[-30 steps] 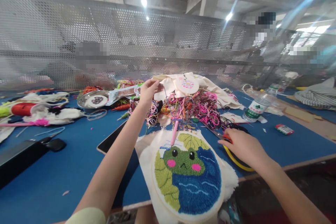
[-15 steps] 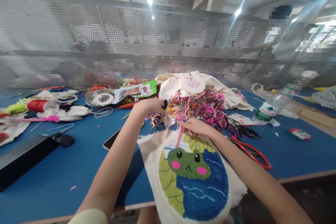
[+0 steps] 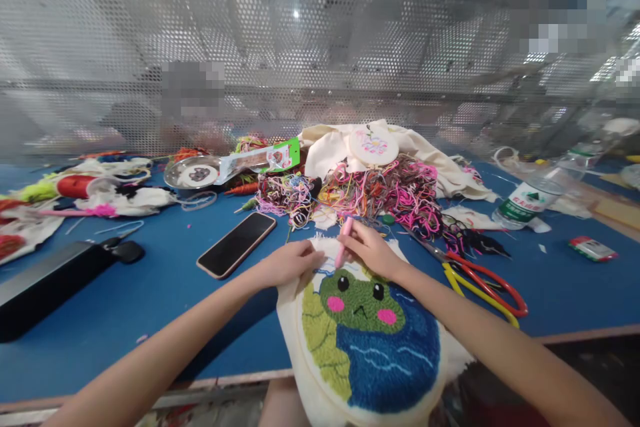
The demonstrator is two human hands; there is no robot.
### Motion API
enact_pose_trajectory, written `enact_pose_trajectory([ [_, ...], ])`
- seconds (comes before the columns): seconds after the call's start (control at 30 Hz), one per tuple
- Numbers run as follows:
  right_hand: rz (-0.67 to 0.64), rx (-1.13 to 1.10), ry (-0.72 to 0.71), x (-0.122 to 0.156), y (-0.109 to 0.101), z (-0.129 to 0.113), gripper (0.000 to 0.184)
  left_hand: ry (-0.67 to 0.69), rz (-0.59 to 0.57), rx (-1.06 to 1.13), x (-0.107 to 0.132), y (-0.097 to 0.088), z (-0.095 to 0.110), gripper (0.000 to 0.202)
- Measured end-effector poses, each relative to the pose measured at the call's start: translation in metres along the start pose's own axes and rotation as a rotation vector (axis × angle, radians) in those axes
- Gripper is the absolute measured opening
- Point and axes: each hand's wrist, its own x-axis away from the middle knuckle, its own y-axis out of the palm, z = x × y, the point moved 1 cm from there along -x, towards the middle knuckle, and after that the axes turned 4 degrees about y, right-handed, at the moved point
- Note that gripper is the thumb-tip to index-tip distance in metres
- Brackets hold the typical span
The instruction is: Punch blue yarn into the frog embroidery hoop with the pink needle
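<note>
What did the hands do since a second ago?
The left hand came back from the thread pile to the top edge of the frog hoop. The right hand left the scissors and took the pink needle. The phone stayed put.

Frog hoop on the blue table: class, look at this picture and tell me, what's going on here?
A person sits over a frog hoop at the blue table's near edge. The right hand holds a pink punch needle at the design's top, and the left hand rests on the cloth beside it. Scissors lie to the right, a phone to the left, tangled threads behind.
</note>
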Motion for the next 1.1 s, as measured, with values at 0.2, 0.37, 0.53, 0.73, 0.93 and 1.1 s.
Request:
enact_pose_trajectory([
  [0.2, -0.010, 0.266, -0.260, 0.016, 0.000, -0.016, 0.023, -0.029, -0.095, 0.292, 0.009, 0.002, -0.008, 0.046],
  [0.37, -0.115, 0.323, -0.302, 0.022, 0.000, -0.018, 0.022, -0.114, -0.155, 0.732, 0.018, 0.015, 0.005, 0.048],
  [0.53, -0.162, 0.330, -0.280, 0.025, 0.002, -0.021, 0.025, -0.079, -0.016, 0.958, 0.022, 0.033, 0.008, 0.052],
  [0.73, -0.134, 0.367, -0.200, 0.027, 0.003, -0.028, 0.020, 0.047, 0.092, 0.903, 0.022, 0.042, 0.001, 0.049],
  [0.93, -0.122, 0.439, -0.206, 0.028, 0.005, -0.027, 0.016, 0.017, 0.122, 0.874, 0.024, 0.046, 0.004, 0.048],
  [1.1, -0.113, 0.492, -0.171, 0.030, 0.005, -0.026, 0.021, 0.005, 0.121, 0.809, 0.024, 0.046, 0.003, 0.045],
])
